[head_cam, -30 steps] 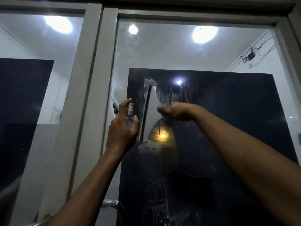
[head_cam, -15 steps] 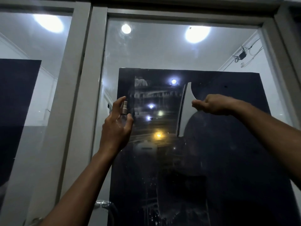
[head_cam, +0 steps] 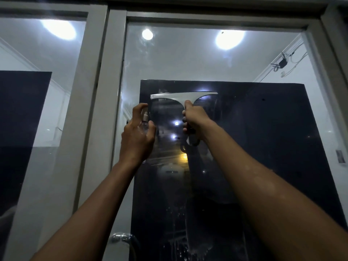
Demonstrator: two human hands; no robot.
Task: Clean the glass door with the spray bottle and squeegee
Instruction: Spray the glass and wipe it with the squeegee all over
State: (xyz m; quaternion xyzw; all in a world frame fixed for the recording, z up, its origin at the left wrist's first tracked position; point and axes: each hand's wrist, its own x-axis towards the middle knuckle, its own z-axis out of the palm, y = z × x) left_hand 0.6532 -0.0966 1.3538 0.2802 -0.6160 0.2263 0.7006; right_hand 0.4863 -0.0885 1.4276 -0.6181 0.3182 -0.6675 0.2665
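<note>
Right hand (head_cam: 194, 121) grips squeegee (head_cam: 183, 96), blade level above the grip, seemingly on glass door (head_cam: 216, 65); left hand (head_cam: 137, 132) holds spray bottle (head_cam: 144, 122) alongside; uneven pressure risks streaks.

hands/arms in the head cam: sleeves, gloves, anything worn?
Nothing worn that shows. The left hand and the right hand are bare, with no gloves. Both forearms are bare from the wrist down to the bottom edge of the picture, so no sleeve or cuff is in view. No watch, band or ring is visible on either wrist or hand, though the light is dim.
</note>
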